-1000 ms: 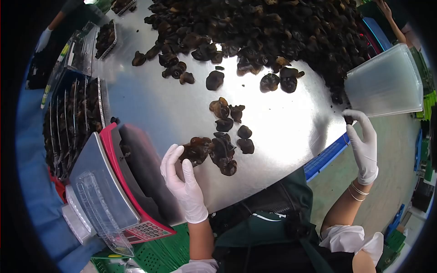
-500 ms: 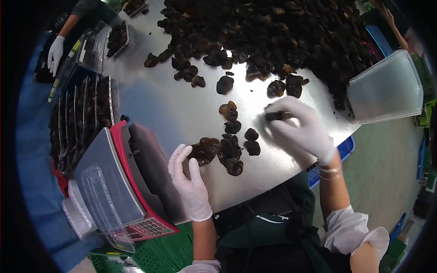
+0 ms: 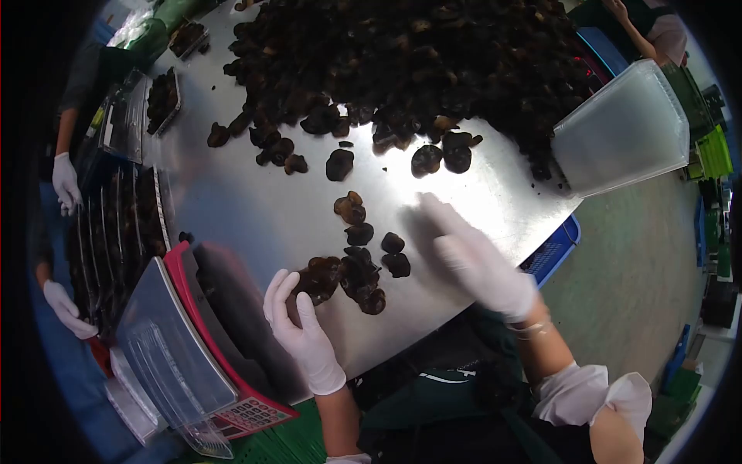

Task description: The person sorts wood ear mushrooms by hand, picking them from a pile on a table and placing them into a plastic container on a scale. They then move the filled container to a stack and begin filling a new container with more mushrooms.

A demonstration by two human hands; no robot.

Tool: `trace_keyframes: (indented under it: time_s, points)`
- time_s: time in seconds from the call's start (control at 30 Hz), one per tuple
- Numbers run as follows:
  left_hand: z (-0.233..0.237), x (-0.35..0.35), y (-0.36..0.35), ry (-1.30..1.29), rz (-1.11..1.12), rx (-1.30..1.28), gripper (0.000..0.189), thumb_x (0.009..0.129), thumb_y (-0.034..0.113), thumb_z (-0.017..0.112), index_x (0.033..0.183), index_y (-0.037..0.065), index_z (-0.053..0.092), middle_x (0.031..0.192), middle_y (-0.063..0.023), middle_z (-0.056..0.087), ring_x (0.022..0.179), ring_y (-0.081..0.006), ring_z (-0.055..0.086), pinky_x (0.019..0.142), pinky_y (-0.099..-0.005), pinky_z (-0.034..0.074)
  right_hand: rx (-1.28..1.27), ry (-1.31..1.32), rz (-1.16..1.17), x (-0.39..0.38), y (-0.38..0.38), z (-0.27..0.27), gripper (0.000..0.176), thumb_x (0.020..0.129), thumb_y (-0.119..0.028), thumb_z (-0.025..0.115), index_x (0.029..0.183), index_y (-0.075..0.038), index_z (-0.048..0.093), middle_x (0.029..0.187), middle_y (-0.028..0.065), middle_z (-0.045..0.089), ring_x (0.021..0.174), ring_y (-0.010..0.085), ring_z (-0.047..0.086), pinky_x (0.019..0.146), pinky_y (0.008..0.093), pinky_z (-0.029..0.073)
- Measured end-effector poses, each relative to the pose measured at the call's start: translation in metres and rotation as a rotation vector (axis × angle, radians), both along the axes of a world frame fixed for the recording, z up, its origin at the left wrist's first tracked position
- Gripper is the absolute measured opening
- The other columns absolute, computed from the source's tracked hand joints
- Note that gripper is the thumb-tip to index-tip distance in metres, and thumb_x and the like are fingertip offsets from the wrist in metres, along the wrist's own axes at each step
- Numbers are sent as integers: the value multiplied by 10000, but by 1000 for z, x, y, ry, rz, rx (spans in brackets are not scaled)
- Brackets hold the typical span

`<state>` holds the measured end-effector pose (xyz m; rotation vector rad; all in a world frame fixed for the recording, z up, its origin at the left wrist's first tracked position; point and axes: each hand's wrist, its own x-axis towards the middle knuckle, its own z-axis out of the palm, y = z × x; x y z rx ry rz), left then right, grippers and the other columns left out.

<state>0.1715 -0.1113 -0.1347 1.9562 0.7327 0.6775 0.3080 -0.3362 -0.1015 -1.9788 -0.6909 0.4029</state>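
Glossy dark brown wood ear mushrooms lie on a metal table. My left hand (image 3: 306,331), in a white glove, rests with thumb and fingers apart, fingertips at the edge of a large brown wood ear mushroom (image 3: 318,280). Beside that piece, a darker clump (image 3: 360,282) reaches toward the table's front. To the right of it lie two small wood ear mushrooms (image 3: 395,255). My right hand (image 3: 481,263), also gloved and blurred at the fingers, is stretched out over the table to their right. No mushroom shows in it.
A large wood ear heap (image 3: 410,62) covers the table's far side. At left stand a red-framed scale (image 3: 224,309), stacked filled trays (image 3: 116,232) and a co-worker's gloved hands (image 3: 68,309). A translucent tub (image 3: 626,131) leans at the right edge, above a blue basket (image 3: 556,251).
A dark piece seen between my right fingers before no longer shows, and those fingers have straightened. My left hand keeps its place by the mushroom. The view has shifted; a second co-worker's hand shows.
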Motion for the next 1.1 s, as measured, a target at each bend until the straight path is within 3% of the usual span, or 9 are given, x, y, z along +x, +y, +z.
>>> trace_keyframes:
  time_s: [0.13, 0.3, 0.47, 0.6, 0.73, 0.83, 0.93, 1.03, 1.1]
  points:
    - [0, -1, 0, 46, 23, 70, 234, 956, 43, 563, 1157, -17, 666, 1274, -128, 621, 1219, -255, 561, 1089, -382, 403, -195, -281, 154, 6, 24, -20, 657, 1034, -330, 485, 1507, 87, 301, 1531, 309, 366, 1444, 430, 338, 1224, 466, 228]
    - [2, 2, -2, 43, 18, 82, 229, 940, 43, 576, 1142, -10, 670, 1266, -134, 625, 1214, -262, 563, 1094, -386, 396, -791, -449, -384, 17, -77, -21, 646, 940, -218, 576, 1439, 129, 358, 1466, 348, 406, 1383, 490, 374, 1180, 505, 297]
    - [2, 3, -2, 64, 8, 76, 239, 906, 16, 619, 1138, 5, 675, 1266, -141, 611, 1207, -283, 555, 1073, -394, 426, -291, -444, -170, 73, -40, 24, 511, 940, -226, 596, 1388, 3, 510, 1464, 267, 464, 1366, 479, 397, 1136, 496, 357]
    - [0, 1, 0, 83, 8, 116, 240, 912, 21, 618, 1144, 3, 674, 1270, -140, 610, 1207, -277, 556, 1064, -391, 435, -391, -672, -332, 139, 32, -23, 659, 882, -400, 695, 1439, -99, 512, 1549, 237, 371, 1404, 440, 353, 1139, 539, 315]
    - [0, 2, -2, 76, 28, 94, 239, 914, 26, 618, 1145, 4, 676, 1266, -142, 615, 1203, -277, 562, 1064, -389, 433, -291, -492, -90, 137, 57, -30, 334, 857, -315, 680, 1124, -113, 674, 1237, 115, 590, 1151, 347, 542, 1021, 509, 416]
    - [0, 2, -2, 88, 32, 111, 234, 917, 28, 616, 1143, 5, 677, 1265, -142, 618, 1202, -278, 562, 1064, -389, 432, 58, -359, -61, 116, 30, -12, 442, 855, -280, 683, 1261, -108, 646, 1203, 138, 621, 1118, 345, 563, 1011, 430, 445]
    - [5, 5, -4, 101, 21, 137, 221, 931, 38, 582, 1125, -4, 678, 1246, -131, 637, 1206, -269, 571, 1088, -391, 398, -106, -301, -334, 112, -9, -2, 569, 841, -319, 712, 1363, -123, 601, 1328, 181, 599, 1207, 329, 535, 1028, 395, 434]
    - [3, 6, -5, 93, 23, 132, 222, 932, 39, 581, 1127, -2, 679, 1250, -134, 636, 1204, -272, 574, 1083, -392, 404, -393, -678, -314, 99, -22, -27, 546, 839, -353, 703, 1328, -123, 623, 1421, 170, 536, 1233, 400, 474, 1065, 519, 376]
    - [2, 6, -4, 91, 14, 140, 222, 932, 38, 580, 1127, -1, 679, 1250, -136, 637, 1203, -272, 575, 1082, -391, 407, -339, -525, -197, 62, -10, -26, 622, 844, -372, 695, 1381, -93, 551, 1498, 226, 432, 1364, 469, 382, 1122, 565, 316]
